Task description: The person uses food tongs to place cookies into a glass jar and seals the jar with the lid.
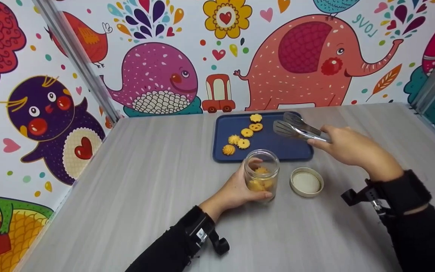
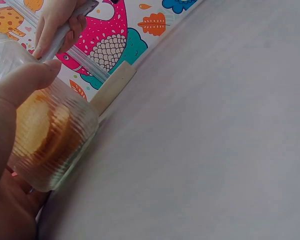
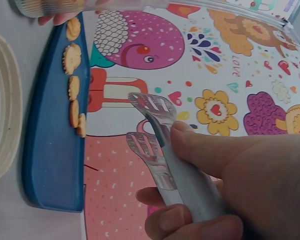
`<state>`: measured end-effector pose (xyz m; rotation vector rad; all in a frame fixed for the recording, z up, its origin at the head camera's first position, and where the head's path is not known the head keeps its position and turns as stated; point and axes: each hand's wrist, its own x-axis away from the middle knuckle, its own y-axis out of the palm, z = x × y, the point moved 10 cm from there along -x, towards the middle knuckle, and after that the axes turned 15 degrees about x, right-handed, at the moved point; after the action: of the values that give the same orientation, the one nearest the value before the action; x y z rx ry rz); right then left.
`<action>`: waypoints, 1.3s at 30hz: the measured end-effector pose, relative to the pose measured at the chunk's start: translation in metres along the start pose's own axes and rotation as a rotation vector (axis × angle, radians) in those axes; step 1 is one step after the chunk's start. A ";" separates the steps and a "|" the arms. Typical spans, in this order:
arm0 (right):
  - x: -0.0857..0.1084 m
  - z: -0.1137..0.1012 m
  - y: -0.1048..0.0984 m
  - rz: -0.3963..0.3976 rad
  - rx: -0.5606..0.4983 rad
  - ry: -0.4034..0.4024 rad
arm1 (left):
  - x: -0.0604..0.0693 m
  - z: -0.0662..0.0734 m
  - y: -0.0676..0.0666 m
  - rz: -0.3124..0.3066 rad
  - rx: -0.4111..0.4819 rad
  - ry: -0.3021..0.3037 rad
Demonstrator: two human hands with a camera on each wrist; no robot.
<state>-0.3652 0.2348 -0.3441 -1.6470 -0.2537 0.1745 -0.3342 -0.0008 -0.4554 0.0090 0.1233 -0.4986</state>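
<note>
My left hand (image 1: 236, 189) grips a glass jar (image 1: 272, 166) with several cookies inside, its mouth uncovered, in front of the blue tray (image 1: 289, 151). In the left wrist view the thumb lies across the jar (image 2: 85, 120). Metal tongs (image 1: 296, 132) are held in my right hand (image 1: 347, 147), their tips above the tray's right part. Nothing shows between the parted tips of the tongs (image 3: 162, 170) in the right wrist view. On the tray's left half lie several cookies (image 1: 243, 143).
A round pale lid (image 1: 306, 182) lies on the table (image 1: 145, 181) to the right of the jar. Behind the tray stands a wall (image 1: 225, 56) with painted animals. Metal posts rise at the table's two back corners.
</note>
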 end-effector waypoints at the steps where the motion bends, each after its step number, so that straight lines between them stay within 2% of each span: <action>1: -0.001 0.000 0.002 -0.001 -0.004 0.006 | 0.000 0.000 0.000 -0.001 0.003 -0.001; 8: -0.017 -0.003 0.011 0.002 -0.051 0.017 | 0.000 0.002 0.001 0.001 -0.011 0.000; 16: -0.058 -0.006 0.020 -0.048 -0.066 0.021 | 0.000 0.003 0.000 0.004 0.005 -0.005; 24: -0.092 -0.005 0.029 -0.150 -0.209 0.084 | -0.001 0.002 0.000 0.006 -0.003 0.001; 27: -0.102 -0.004 0.030 -0.156 -0.245 0.115 | -0.001 0.001 0.000 0.001 -0.008 0.002; 30: -0.112 -0.008 0.031 -0.147 -0.247 0.127 | -0.001 0.000 0.000 -0.002 -0.014 0.002; 35: -0.128 -0.020 0.034 -0.115 -0.150 0.113 | 0.000 0.001 -0.001 -0.003 -0.005 0.013; 39: -0.136 -0.023 0.040 -0.151 -0.106 0.169 | -0.001 0.001 0.001 -0.010 0.009 0.016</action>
<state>-0.4879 0.1733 -0.3868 -1.7289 -0.2603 -0.0935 -0.3344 0.0001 -0.4539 0.0208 0.1366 -0.5095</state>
